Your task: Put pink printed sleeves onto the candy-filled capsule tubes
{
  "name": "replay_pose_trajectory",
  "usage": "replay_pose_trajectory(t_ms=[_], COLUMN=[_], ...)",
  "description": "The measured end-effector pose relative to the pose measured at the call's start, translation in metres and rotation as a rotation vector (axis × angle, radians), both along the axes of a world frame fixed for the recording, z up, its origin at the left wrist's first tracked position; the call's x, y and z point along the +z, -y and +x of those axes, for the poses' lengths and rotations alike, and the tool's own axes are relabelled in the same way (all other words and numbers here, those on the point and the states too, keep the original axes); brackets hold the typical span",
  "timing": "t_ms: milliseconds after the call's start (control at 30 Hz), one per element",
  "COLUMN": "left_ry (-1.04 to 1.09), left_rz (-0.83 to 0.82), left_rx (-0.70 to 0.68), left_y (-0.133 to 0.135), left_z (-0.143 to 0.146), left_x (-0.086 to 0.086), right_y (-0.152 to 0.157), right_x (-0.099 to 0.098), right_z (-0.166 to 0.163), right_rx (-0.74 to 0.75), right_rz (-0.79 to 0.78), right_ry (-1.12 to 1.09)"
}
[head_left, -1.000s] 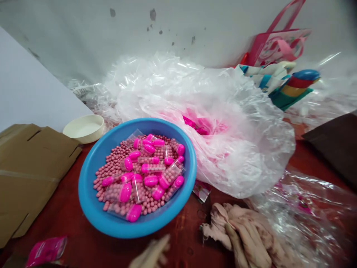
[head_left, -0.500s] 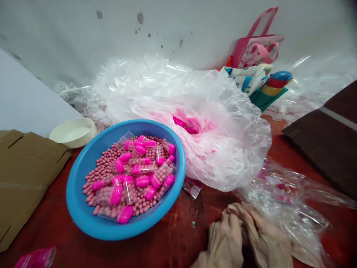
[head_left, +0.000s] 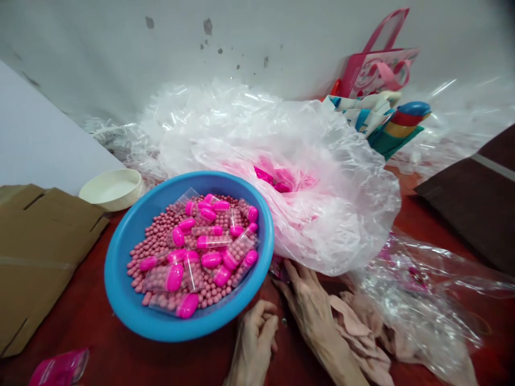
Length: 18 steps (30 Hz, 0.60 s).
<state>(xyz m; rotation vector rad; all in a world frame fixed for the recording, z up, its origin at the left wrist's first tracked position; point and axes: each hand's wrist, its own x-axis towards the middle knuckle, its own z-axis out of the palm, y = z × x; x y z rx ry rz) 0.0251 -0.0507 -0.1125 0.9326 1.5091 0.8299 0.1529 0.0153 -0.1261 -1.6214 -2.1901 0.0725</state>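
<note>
Set right hand (head_left: pixel 308 303) flat on the red table (head_left: pixel 92 327), fingers apart, tips at a small pink packet (head_left: pixel 277 267) between blue bowl (head_left: pixel 120 292) and clear plastic bag (head_left: pixel 341 214). Held left hand (head_left: pixel 253 340) curled closed beside the bowl, nothing visible inside.

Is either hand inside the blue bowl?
No, the left hand and right hand lie on the red table outside the blue bowl.

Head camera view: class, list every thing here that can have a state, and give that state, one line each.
Round blue plastic basin, upright, holding small pink beads.
Clear capsules with pink caps, capped, bead-filled, lying on the beads.
Large clear plastic bag, open, crumpled.
Brown cardboard box, flattened.
Cream round dish, upright, empty.
Left hand, fingers curled.
Right hand, open, fingers spread flat.
</note>
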Motion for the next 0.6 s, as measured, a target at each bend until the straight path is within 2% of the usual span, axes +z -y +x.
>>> replay_pose_trajectory(t_ms=[167,300,467,600], left_ry=[0.088,0.122,0.225,0.361], left_rz=[-0.029,0.001,0.023,0.001], left_rx=[0.143,0.225,0.248,0.241], left_y=[-0.007,-0.008,-0.005,-0.006], left_z=[-0.004,-0.007,-0.006,-0.004], left_x=[0.006,0.005,0.008,0.015], right_y=[0.011,0.028,0.042,0.05], right_x=[0.0,0.011,0.03,0.027], right_z=[0.002,-0.002,-0.002,-0.003], right_rx=[-0.012,-0.03,-0.028,-0.031], right_rz=[-0.021,-0.029,-0.112,-0.139], right_ry=[-0.119,-0.23,-0.367,-0.42])
